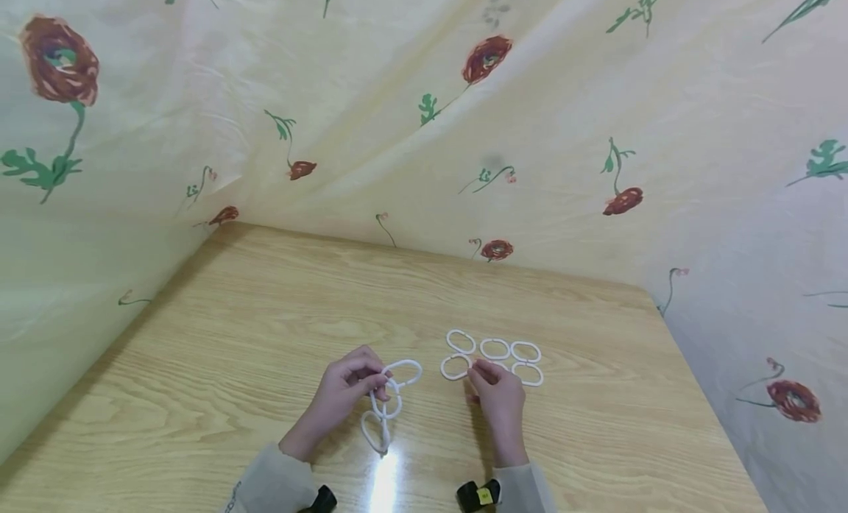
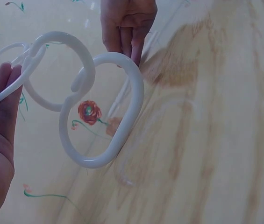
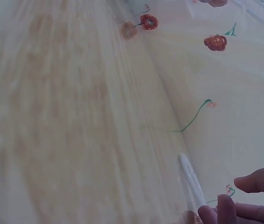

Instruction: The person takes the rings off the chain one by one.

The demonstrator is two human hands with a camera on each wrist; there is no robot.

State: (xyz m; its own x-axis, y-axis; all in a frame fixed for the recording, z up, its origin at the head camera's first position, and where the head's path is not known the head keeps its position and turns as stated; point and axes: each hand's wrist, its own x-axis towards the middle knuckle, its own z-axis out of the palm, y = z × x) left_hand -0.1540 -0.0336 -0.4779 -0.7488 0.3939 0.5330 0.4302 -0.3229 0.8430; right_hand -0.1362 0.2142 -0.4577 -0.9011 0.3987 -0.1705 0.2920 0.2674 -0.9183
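Left hand (image 1: 344, 391) pinching ring chain (image 1: 387, 406)

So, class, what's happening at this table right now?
A person sits at a wooden table linking white plastic rings. The left hand holds a chain of joined rings, which trails down onto the tabletop. The right hand reaches into a group of loose rings lying in two rows, fingertips on one of them. A flowered cloth hangs behind the table.
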